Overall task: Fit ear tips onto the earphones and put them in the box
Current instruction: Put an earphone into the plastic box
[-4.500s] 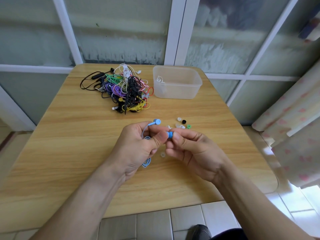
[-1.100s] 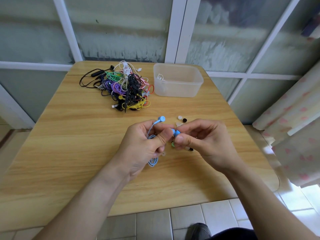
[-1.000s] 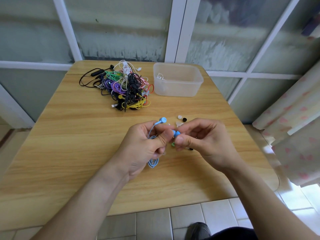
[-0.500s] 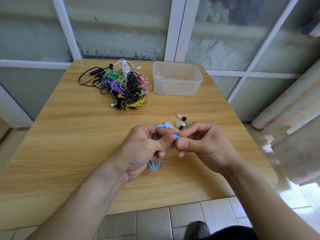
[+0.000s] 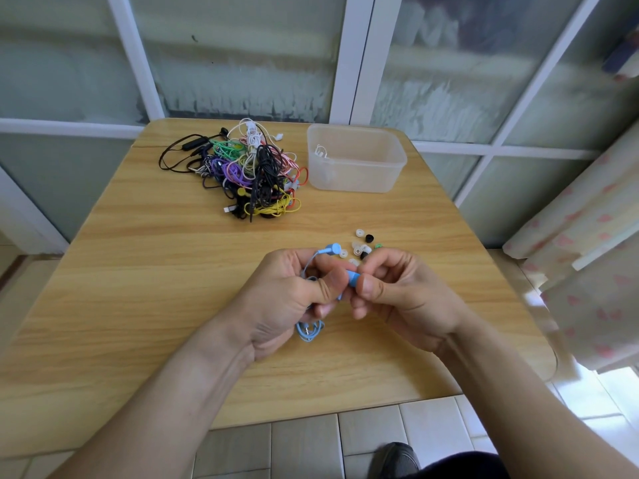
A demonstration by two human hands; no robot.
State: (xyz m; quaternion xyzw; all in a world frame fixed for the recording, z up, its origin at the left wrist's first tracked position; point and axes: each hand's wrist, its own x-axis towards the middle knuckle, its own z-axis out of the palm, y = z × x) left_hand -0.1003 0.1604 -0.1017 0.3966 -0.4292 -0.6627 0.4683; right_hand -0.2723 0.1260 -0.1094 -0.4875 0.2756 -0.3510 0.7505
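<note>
My left hand (image 5: 287, 299) grips a light blue earphone set; its coiled cable (image 5: 309, 330) hangs below the palm and one bud (image 5: 332, 248) sticks up above my fingers. The other blue bud (image 5: 352, 278) is pinched between my left thumb and the fingertips of my right hand (image 5: 397, 295). Whether an ear tip sits under my right fingertips is hidden. Loose ear tips (image 5: 363, 245), white, black and green, lie on the table just beyond my hands. The clear plastic box (image 5: 356, 160) stands at the back right with a white earphone inside.
A tangled pile of coloured earphone cables (image 5: 249, 171) lies at the back centre of the wooden table (image 5: 138, 271). Window frames stand behind the table and a patterned curtain (image 5: 587, 243) hangs at the right. Tiled floor and a shoe show below the front edge.
My hands have drawn together on the blue bud and drifted slightly toward me. Loose ear tips hidden under my right hand now show beyond it.
</note>
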